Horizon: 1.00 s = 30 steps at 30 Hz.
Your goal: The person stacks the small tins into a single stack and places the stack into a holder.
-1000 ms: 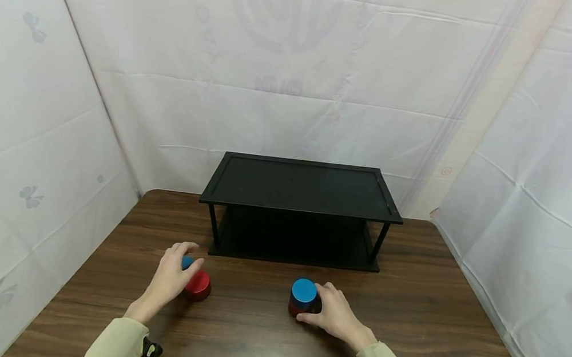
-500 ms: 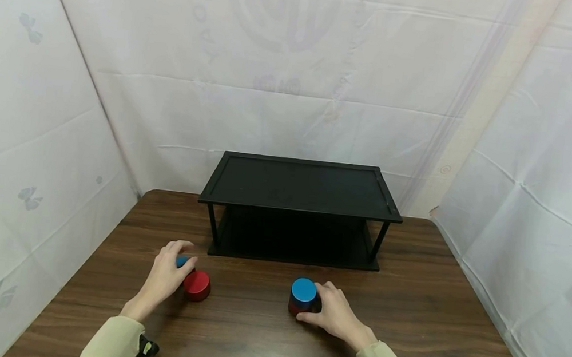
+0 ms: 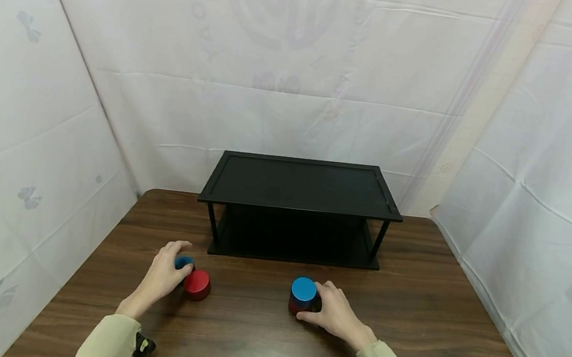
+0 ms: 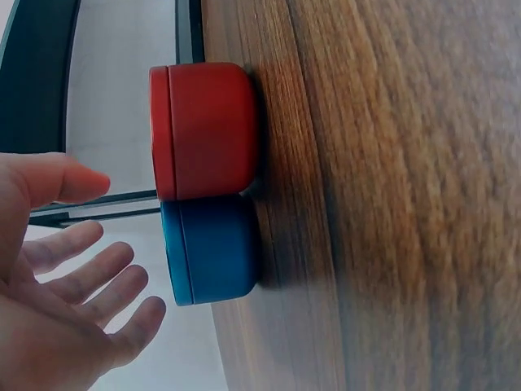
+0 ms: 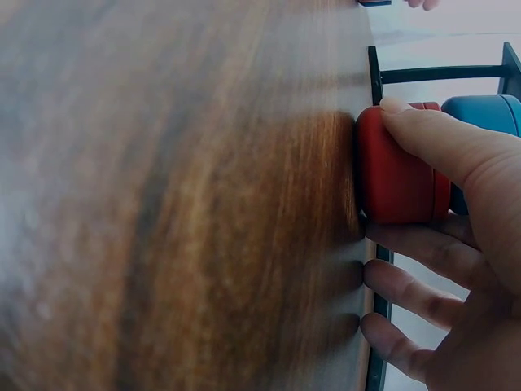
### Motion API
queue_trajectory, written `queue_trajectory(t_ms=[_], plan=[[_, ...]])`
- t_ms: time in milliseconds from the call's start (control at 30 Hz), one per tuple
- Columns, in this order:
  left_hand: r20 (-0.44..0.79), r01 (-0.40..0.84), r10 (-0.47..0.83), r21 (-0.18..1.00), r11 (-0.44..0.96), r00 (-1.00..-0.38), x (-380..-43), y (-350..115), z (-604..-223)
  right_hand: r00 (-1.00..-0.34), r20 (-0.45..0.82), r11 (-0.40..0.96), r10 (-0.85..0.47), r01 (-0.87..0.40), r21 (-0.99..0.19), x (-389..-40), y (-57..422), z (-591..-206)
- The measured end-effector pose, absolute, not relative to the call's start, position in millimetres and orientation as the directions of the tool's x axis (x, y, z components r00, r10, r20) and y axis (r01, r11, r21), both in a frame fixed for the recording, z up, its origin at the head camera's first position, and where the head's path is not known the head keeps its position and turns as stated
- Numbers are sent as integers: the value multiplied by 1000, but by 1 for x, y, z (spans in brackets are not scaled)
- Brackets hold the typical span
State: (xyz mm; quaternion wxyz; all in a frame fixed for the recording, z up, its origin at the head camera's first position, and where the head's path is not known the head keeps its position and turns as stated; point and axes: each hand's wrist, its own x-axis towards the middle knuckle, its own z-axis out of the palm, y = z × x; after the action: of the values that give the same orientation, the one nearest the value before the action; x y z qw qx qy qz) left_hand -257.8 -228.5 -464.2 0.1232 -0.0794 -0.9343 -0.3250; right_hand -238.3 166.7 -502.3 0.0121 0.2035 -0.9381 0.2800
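Note:
Two small round lidded tins, a red one [image 3: 197,285] and a blue one [image 4: 220,248], stand side by side on the left of the table, close together. Over them hovers my left hand [image 3: 163,270], its fingers spread and apart from both tins in the left wrist view. Right of centre, a second blue tin [image 3: 303,289] is stacked on a second red tin [image 5: 399,175]. My right hand [image 3: 332,312] grips the lower red tin between thumb and fingers, and in the head view it covers part of the stack's right side.
Behind the tins stands a black two-tier shelf [image 3: 301,185] with thin posts and a lower board. The brown wooden table [image 3: 245,335] reaches white sheeting [image 3: 292,116] at the back and sides.
My left hand has drawn back a little to the left, uncovering more of the blue tin and red tin beside it. My right hand has stayed on the stack.

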Motion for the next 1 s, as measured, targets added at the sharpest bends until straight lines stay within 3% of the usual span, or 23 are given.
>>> queue_trajectory(t_ms=[1000], plan=[[164, 201, 134, 524, 828, -977, -259, -246, -472, -919, 131, 772, -371, -384, -507, -237, 166, -504]])
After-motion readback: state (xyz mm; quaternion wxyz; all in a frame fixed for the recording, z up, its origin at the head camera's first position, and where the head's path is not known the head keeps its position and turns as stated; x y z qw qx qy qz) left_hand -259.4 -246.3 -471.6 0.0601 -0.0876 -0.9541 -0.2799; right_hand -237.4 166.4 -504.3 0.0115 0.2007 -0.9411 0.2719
